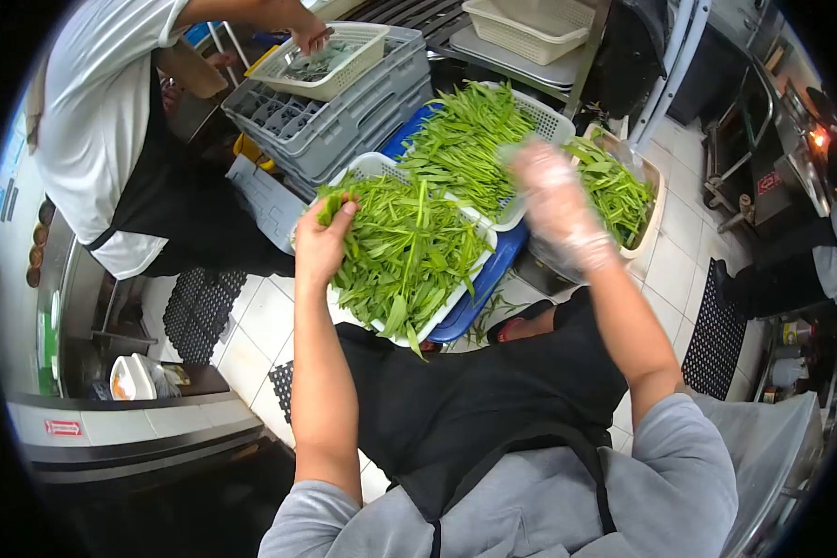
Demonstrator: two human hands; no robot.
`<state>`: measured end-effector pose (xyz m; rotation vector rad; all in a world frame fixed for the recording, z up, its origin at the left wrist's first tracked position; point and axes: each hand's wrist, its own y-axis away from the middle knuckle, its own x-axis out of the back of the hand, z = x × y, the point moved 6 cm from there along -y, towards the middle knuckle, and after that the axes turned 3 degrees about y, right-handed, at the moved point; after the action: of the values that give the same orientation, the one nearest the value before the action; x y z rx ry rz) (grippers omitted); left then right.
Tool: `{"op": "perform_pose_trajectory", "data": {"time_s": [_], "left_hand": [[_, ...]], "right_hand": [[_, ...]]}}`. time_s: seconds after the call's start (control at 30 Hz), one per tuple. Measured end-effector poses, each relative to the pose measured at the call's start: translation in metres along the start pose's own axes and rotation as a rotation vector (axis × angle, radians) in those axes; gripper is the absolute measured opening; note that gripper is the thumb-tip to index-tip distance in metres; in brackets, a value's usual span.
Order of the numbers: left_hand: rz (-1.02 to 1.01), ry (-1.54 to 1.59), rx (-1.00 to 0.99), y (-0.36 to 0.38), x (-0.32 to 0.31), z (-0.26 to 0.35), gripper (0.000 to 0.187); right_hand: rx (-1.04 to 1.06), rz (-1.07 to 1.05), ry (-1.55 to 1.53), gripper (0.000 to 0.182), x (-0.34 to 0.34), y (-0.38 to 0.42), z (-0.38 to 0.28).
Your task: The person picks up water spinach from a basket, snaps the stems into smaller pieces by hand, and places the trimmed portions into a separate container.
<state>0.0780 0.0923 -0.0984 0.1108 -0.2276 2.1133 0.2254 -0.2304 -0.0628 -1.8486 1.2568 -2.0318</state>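
A red sign [63, 428] bears illegible lettering. Greens [405, 256] fill the near white basket [462, 292], stalks pointing various ways; the left hand [322, 244] pinches a sprig [329, 208], apart from the blurred right hand [560, 197], grip unclear.

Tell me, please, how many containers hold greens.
3: a front basket by the left hand, a rear basket beyond it, and a beige tub beside the gloved right hand; others may be hidden.

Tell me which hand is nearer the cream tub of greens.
Right. The gloved right hand is just left of the cream tub; the left hand is farther, at the front white basket.
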Motion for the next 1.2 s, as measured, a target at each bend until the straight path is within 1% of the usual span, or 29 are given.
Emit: {"op": "perform_pose_trajectory", "data": {"time_s": [0.07,0.1,0.13,0.2,0.23,0.3,0.37,0.4,0.43,0.47,0.5,0.53,0.57,0.6,0.67,0.7,0.73,0.77,0.8,0.83,0.87,0.93,1.0,1.03,1.13,1.2], "left_hand": [[-0.008,-0.006,-0.006,-0.001,-0.004,0.002,0.022],[-0.015,-0.010,-0.023,-0.002,-0.003,-0.001,0.023],[0.027,0.015,-0.050,0.001,0.000,0.004,0.023],[0.113,0.068,-0.109,0.005,0.008,0.016,0.023],[0.208,0.162,-0.150,0.003,0.021,0.013,0.022],[0.390,0.332,-0.157,0.001,0.052,0.005,0.025],[0.513,0.434,-0.199,0.000,0.076,0.002,0.027],[0.538,0.440,-0.232,-0.002,0.086,0.001,0.027],[0.560,0.455,-0.253,-0.006,0.096,0.001,0.027],[0.578,0.470,-0.272,-0.008,0.102,-0.001,0.026],[0.563,0.450,-0.251,-0.005,0.100,0.013,0.026],[0.588,0.459,-0.309,-0.005,0.096,0.024,0.027],[0.524,0.396,-0.333,-0.006,0.092,0.035,0.026],[0.459,0.334,-0.357,-0.006,0.087,0.046,0.025],[0.295,-0.021,-0.313,0.003,0.048,0.079,0.020],[0.137,-0.074,-0.257,0.007,0.024,0.086,0.018],[0.029,-0.271,-0.250,0.012,0.002,0.088,0.021],[-0.088,-0.417,-0.149,0.013,-0.021,0.077,0.024],[-0.205,-0.568,-0.202,0.019,-0.044,0.082,0.022],[-0.283,-0.711,-0.219,0.019,-0.059,0.072,0.022],[-0.311,-0.817,-0.270,0.018,-0.070,0.060,0.024],[-0.324,-0.860,-0.225,0.017,-0.080,0.046,0.025],[-0.354,-0.793,-0.145,0.011,-0.078,0.033,0.025],[-0.371,-0.760,-0.104,0.007,-0.076,0.026,0.025],[-0.408,-0.626,-0.079,-0.001,-0.070,0.017,0.026],[-0.426,-0.677,-0.063,-0.003,-0.068,0.019,0.028]], "right_hand": [[0.267,-0.078,-0.082,0.040,-0.036,-0.017,-0.074],[0.354,-0.120,-0.048,0.039,-0.055,-0.019,-0.097],[0.382,-0.131,-0.022,0.038,-0.067,-0.026,-0.111],[0.361,-0.432,-0.011,0.035,-0.114,-0.024,-0.098],[0.330,-0.442,-0.062,0.026,-0.123,-0.024,-0.090],[0.274,-0.470,-0.158,0.014,-0.132,-0.021,-0.072],[0.221,-0.521,-0.241,0.016,-0.127,-0.016,-0.056],[0.190,-0.546,-0.281,0.017,-0.125,-0.013,-0.048],[0.123,-0.558,-0.384,0.024,-0.124,-0.010,-0.042],[0.091,-0.548,-0.406,0.027,-0.122,-0.008,-0.037],[0.057,-0.537,-0.428,0.030,-0.120,-0.007,-0.032],[0.024,-0.526,-0.451,0.033,-0.110,-0.009,-0.035],[-0.061,-0.596,-0.466,0.040,-0.103,-0.009,-0.033],[-0.074,-0.558,-0.489,0.041,-0.092,-0.013,-0.036],[-0.096,-0.484,-0.536,0.042,-0.079,-0.017,-0.040],[-0.113,-0.489,-0.537,0.042,-0.076,-0.019,-0.041],[-0.123,-0.516,-0.534,0.040,-0.075,-0.022,-0.042],[-0.132,-0.543,-0.530,0.038,-0.073,-0.026,-0.043],[-0.139,-0.569,-0.526,0.037,-0.073,-0.029,-0.044],[-0.116,-0.540,-0.544,0.035,-0.073,-0.032,-0.045],[-0.093,-0.511,-0.562,0.033,-0.074,-0.035,-0.046],[-0.054,-0.493,-0.585,0.030,-0.069,-0.042,-0.051],[-0.026,-0.516,-0.596,0.028,-0.067,-0.046,-0.056],[0.130,-0.391,-0.536,0.027,-0.063,-0.048,-0.063],[0.238,-0.413,-0.344,0.022,-0.065,-0.055,-0.078],[0.272,-0.319,-0.250,0.017,-0.066,-0.055,-0.084]]}}
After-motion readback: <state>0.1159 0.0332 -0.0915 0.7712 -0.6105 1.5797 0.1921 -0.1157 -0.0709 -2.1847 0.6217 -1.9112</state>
